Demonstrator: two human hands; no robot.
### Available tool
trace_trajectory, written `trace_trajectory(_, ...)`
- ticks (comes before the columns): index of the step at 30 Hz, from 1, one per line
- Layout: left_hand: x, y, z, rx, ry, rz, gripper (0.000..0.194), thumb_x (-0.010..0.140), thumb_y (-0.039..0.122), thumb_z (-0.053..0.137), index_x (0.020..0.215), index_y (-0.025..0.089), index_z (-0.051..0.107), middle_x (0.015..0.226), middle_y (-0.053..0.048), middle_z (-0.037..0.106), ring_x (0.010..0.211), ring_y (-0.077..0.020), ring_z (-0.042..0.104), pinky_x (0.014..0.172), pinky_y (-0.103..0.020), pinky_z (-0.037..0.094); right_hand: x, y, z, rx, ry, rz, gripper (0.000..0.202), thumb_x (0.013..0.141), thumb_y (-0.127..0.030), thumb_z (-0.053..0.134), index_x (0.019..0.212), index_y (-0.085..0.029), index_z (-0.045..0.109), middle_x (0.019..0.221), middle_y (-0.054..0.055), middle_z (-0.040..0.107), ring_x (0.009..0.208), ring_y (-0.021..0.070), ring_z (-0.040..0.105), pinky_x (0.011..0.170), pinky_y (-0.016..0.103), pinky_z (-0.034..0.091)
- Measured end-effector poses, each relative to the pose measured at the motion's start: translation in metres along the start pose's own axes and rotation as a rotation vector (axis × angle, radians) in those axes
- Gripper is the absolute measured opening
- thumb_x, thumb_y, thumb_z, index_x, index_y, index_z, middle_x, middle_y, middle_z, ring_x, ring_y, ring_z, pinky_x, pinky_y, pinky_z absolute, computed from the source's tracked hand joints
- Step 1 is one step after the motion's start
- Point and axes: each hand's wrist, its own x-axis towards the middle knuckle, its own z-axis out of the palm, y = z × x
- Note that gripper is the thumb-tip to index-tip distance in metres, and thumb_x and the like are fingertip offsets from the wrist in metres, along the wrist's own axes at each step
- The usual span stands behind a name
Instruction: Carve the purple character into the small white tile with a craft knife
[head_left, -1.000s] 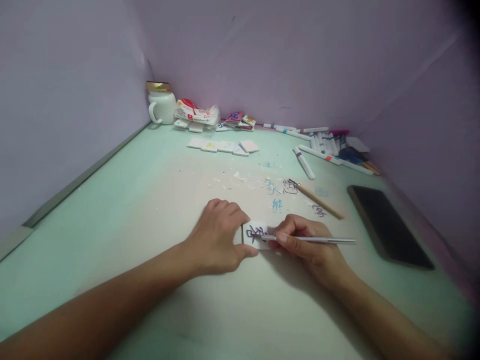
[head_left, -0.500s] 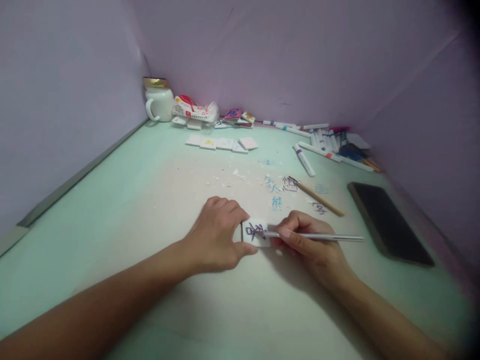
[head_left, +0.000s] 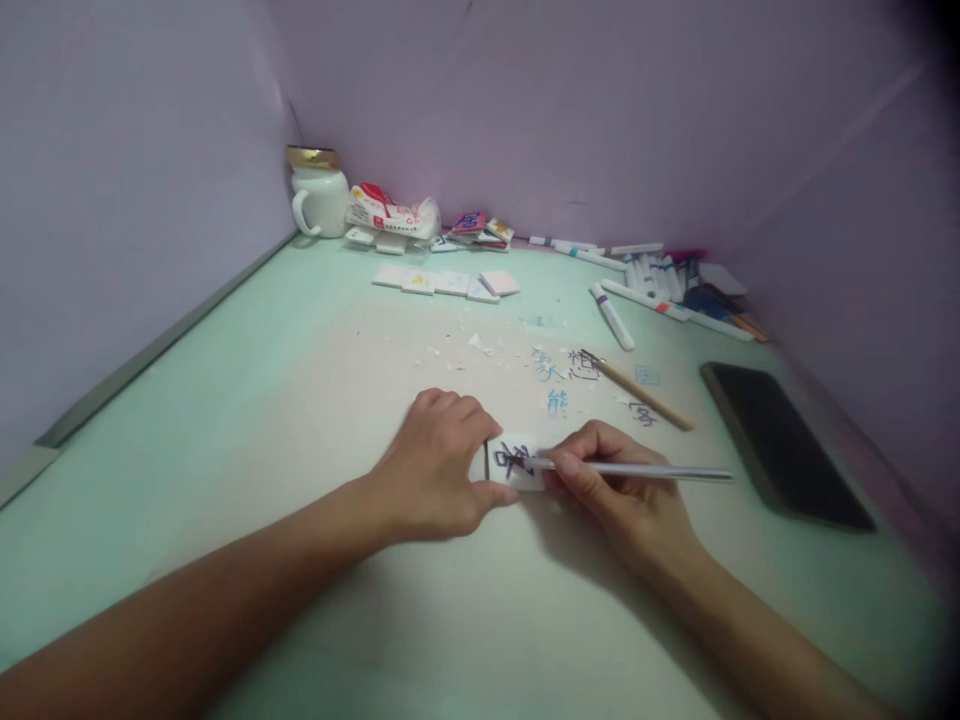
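A small white block [head_left: 534,482], like an eraser, bears a purple character on its upper face and has a dark edge at its left end. The thumb and fingers of my left hand [head_left: 442,470] pinch its two long sides near that end. In a pen grip, my right hand [head_left: 619,480] is closed on a slim silver craft knife [head_left: 660,470]. The knife's tip lies over the purple strokes; whether it cuts into the surface is too small to tell. My right fingers are at the block's right end, partly hiding it.
White crumbs [head_left: 474,342] and inked characters [head_left: 556,402] mark the table beyond my hands. A wooden-handled tool [head_left: 645,393] and a phone [head_left: 784,445] lie right. Markers [head_left: 613,318], white tiles [head_left: 452,284], a packet [head_left: 394,212] and a lidded mug [head_left: 324,203] sit along the back.
The camera view has shifted slightly. The knife's tip has moved a little left over the character; both hands keep their grips on the block and the knife.
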Motion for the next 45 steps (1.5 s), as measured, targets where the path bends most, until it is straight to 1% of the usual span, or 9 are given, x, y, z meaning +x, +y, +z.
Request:
trace_trajectory(6,0.001,0.0,0.0,0.0,0.003,0.003,0.037,0.067,0.041,0.078,0.09,0.017,0.061,0.087,-0.005,0.061,0.085,-0.024,0.054,0.087,-0.045,0.039,0.001,-0.002,-0.001,0.063,-0.049,0.03,0.03,0.077,-0.045,0.07,0.064,-0.02,0.06,0.055,-0.001,0.058,0.051,0.0116,0.043,0.049,0.025,0.027)
trace_trajectory(19,0.001,0.0,0.0,-0.002,0.008,0.003,0.037,0.066,0.04,0.079,0.089,0.017,0.061,0.086,-0.005,0.061,0.085,-0.0234,0.054,0.087,-0.045,0.039,0.003,-0.002,-0.002,0.121,-0.071,0.043,0.03,0.076,-0.044,0.072,0.062,-0.02,0.061,0.055,-0.001,0.06,0.053,0.0112,0.045,0.052,0.025,0.029)
trace_trajectory(27,0.001,0.0,0.0,-0.002,0.008,0.001,0.038,0.066,0.041,0.079,0.089,0.016,0.061,0.086,-0.005,0.062,0.084,-0.0235,0.055,0.087,-0.045,0.039,0.007,-0.001,-0.005,0.186,-0.125,0.087,0.031,0.074,-0.044,0.074,0.061,-0.02,0.06,0.054,-0.001,0.061,0.05,0.0112,0.043,0.049,0.026,0.027)
trace_trajectory(30,0.001,0.0,0.001,-0.001,0.011,0.005,0.037,0.065,0.04,0.079,0.089,0.017,0.061,0.086,-0.004,0.062,0.084,-0.0236,0.055,0.087,-0.045,0.039,0.007,0.0,-0.005,0.223,-0.133,0.1,0.03,0.074,-0.044,0.075,0.062,-0.021,0.06,0.054,-0.001,0.061,0.05,0.0112,0.043,0.049,0.026,0.026)
trace_trajectory(33,0.001,0.0,0.001,-0.001,0.012,0.006,0.036,0.066,0.041,0.078,0.089,0.018,0.061,0.086,-0.004,0.062,0.085,-0.0237,0.055,0.087,-0.045,0.039,0.007,0.001,-0.005,0.279,-0.135,0.107,0.03,0.073,-0.044,0.076,0.062,-0.02,0.061,0.055,0.0,0.062,0.052,0.0122,0.046,0.05,0.026,0.028)
trace_trajectory(37,0.001,-0.001,0.001,-0.001,0.009,0.008,0.038,0.066,0.042,0.078,0.09,0.017,0.061,0.086,-0.004,0.062,0.085,-0.0238,0.056,0.087,-0.045,0.039,0.007,0.003,-0.006,0.383,-0.162,0.16,0.032,0.071,-0.044,0.078,0.062,-0.02,0.059,0.057,0.0,0.063,0.053,0.0126,0.048,0.05,0.025,0.029)
trace_trajectory(42,0.001,-0.001,0.001,0.008,0.013,0.017,0.039,0.066,0.04,0.08,0.09,0.016,0.061,0.087,-0.005,0.062,0.085,-0.0232,0.056,0.087,-0.043,0.038,0.01,0.006,-0.008,0.438,-0.121,0.127,0.029,0.072,-0.041,0.077,0.064,-0.021,0.059,0.057,0.0,0.063,0.052,0.0123,0.048,0.049,0.025,0.032)
trace_trajectory(43,0.001,0.0,0.001,0.02,0.018,0.02,0.04,0.066,0.041,0.08,0.09,0.016,0.061,0.086,-0.004,0.062,0.084,-0.0229,0.056,0.086,-0.043,0.039,0.011,0.006,-0.008,0.442,-0.103,0.117,0.029,0.072,-0.041,0.077,0.064,-0.021,0.059,0.056,0.0,0.062,0.051,0.0121,0.048,0.048,0.024,0.032)
trace_trajectory(45,0.0,0.001,0.002,0.078,0.04,0.026,0.043,0.065,0.049,0.079,0.086,0.017,0.06,0.084,-0.004,0.062,0.081,-0.0228,0.056,0.083,-0.042,0.039,0.012,0.007,-0.008,0.431,-0.054,0.094,0.031,0.072,-0.043,0.077,0.063,-0.021,0.058,0.054,-0.001,0.06,0.049,0.0118,0.047,0.046,0.024,0.032)
